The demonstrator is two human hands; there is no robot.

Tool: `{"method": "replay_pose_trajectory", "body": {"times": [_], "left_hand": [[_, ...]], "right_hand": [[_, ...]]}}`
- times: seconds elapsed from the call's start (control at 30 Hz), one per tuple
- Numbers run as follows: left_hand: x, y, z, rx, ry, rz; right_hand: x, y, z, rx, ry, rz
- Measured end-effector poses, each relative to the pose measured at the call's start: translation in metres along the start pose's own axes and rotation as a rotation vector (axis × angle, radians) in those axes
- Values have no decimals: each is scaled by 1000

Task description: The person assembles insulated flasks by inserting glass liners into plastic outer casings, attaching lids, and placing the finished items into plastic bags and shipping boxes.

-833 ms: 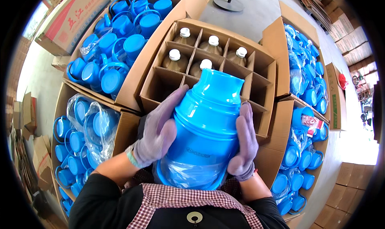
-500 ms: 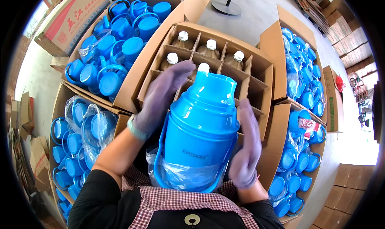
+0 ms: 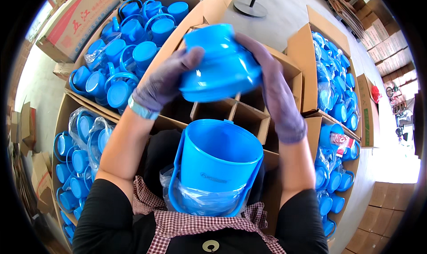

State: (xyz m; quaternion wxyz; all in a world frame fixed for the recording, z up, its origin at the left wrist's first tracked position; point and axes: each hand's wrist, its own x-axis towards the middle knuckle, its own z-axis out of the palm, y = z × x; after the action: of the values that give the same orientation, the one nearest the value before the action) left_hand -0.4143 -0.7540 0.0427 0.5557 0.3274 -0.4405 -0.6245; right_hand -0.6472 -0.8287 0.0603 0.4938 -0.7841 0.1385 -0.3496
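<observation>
Between my two gloved hands is the blue spouted top part of a thermos jug (image 3: 220,69), lifted and slightly blurred. My left hand (image 3: 164,78) grips its left side, the thumb toward the spout. Along the right side, my right hand (image 3: 278,82) has its fingers wrapped round the far edge. Below, the open blue jug body (image 3: 218,165) stands upright at my lap, its inside looking hollow. A blue carrying handle hangs around the body, and clear plastic film (image 3: 209,196) wraps its lower part.
A divided carton (image 3: 291,82) lies just ahead, its bottles now hidden behind the held part. Cartons of blue jugs (image 3: 144,53) flank me on both sides. A round black stand base (image 3: 250,8) is beyond, and stacked boxes (image 3: 382,209) stand at the lower right.
The spouted top has come off the jug body and moved up and away from me in both hands. The hands have gone from beside the jug to gripping this part.
</observation>
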Motion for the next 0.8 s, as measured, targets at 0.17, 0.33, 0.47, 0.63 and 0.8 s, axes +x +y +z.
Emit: {"method": "replay_pose_trajectory", "body": {"times": [0.17,0.33,0.47,0.63,0.8], "left_hand": [[9,-55,-61,-189,334,71],[-5,-123,-99,-589,415,-60],[7,-110,-90,-821,332,-16],[-2,-81,-71,-773,306,151],[-2,-50,-85,-728,88,146]], "right_hand": [[66,121,-65,-221,61,247],[19,311,-144,-1079,98,872],[3,317,-130,-983,225,813],[28,191,-155,-1129,330,319],[65,-29,-187,-1045,428,-346]]}}
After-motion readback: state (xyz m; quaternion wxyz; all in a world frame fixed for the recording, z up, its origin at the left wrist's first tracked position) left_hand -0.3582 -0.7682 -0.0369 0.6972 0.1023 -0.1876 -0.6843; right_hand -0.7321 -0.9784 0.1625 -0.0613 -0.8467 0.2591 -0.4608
